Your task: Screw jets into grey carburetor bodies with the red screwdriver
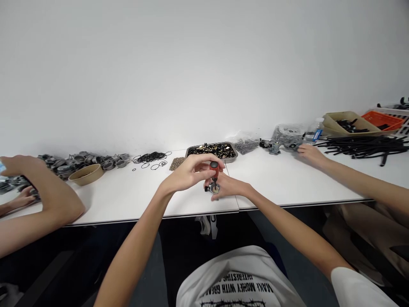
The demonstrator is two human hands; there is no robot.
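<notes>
Near the table's front edge, my left hand [187, 174] is closed around the red and black handle of a screwdriver [214, 169]. The screwdriver stands nearly upright, its shaft pointing down into a small round metal fitting [216, 188] with a pale inside and a black end on its left. My right hand [227, 186] grips this fitting low over the white table [191, 207], with its fingers partly hidden behind the screwdriver. Just behind both hands is a metal tray [235, 158] full of small black and brass-coloured parts.
Black rubber rings [153, 157] and a pile of tiny brass-coloured pieces [177, 163] lie left of the tray. Further left are grey fittings [83, 157] and a tan bowl [86, 175]. Co-workers' arms reach in from both sides. Rightward are bagged parts [246, 145] and black tubes [364, 146].
</notes>
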